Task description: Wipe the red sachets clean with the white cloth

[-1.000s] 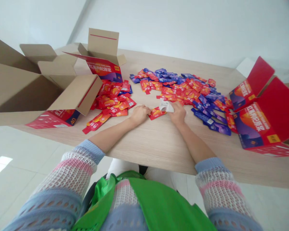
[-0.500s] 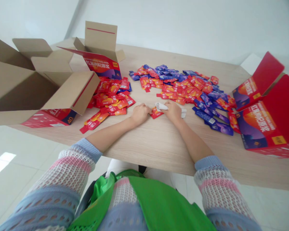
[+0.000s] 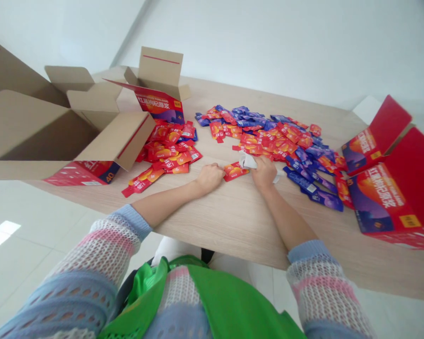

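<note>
My left hand (image 3: pixel 209 178) is closed at the left end of a red sachet (image 3: pixel 236 171), pinching its edge. The sachet lies on the table with its printed orange face up. My right hand (image 3: pixel 264 173) grips a crumpled white tissue (image 3: pixel 246 161) beside the sachet's right end; part of the tissue sticks out past the far side of the hand. Beyond both hands spreads a mixed pile of red sachets (image 3: pixel 266 137) and blue sachets (image 3: pixel 298 180). A smaller heap of mostly red sachets (image 3: pixel 167 149) lies to the left of my left hand.
On the left stand an open red carton (image 3: pixel 83 173) with brown flaps and, behind it, a second open carton (image 3: pixel 159 106). Another red carton (image 3: pixel 383 195) stands open at the right, past the blue sachets. The wooden table's (image 3: pixel 219 226) front edge runs close to my body.
My right hand and the tissue have moved right along the red sachet, so more of its face shows. My left hand stays at its left end. The view has tilted slightly.
</note>
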`<state>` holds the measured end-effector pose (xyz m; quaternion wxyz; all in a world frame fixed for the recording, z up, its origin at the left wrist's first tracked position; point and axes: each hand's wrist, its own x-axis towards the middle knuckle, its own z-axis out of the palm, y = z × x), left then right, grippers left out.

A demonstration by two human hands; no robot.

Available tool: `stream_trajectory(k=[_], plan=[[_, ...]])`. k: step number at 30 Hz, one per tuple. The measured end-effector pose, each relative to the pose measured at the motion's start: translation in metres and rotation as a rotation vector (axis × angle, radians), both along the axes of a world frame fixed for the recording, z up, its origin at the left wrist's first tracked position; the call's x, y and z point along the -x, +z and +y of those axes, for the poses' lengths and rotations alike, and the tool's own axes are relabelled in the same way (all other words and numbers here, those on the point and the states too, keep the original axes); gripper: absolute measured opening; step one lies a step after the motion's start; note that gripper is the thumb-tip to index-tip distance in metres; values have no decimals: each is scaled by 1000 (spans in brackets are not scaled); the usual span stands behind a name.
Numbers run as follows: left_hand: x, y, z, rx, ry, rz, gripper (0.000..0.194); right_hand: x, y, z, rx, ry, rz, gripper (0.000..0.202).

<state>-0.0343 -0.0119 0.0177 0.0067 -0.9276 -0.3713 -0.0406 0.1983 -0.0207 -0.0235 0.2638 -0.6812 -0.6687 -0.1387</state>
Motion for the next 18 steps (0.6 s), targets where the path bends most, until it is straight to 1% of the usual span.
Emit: stream_trajectory(k=[4,8,10,14,18], plan=[[1,-4,1,-23,4,1,25,20,3,-8,84,164,-42,37],[2,-10,0,-56,3,-42,24,35,8,-11,150,201,-73,49],[2,-10,-2,-49,21,-44,25,38,11,-12,188,242,-82,49],[-1,-5,-5,2,59,-21,28,39,16,-13,260,347,-100,51],[-4,-4,-6,2,77,3,29,40,18,-14,277,448,-124,50]])
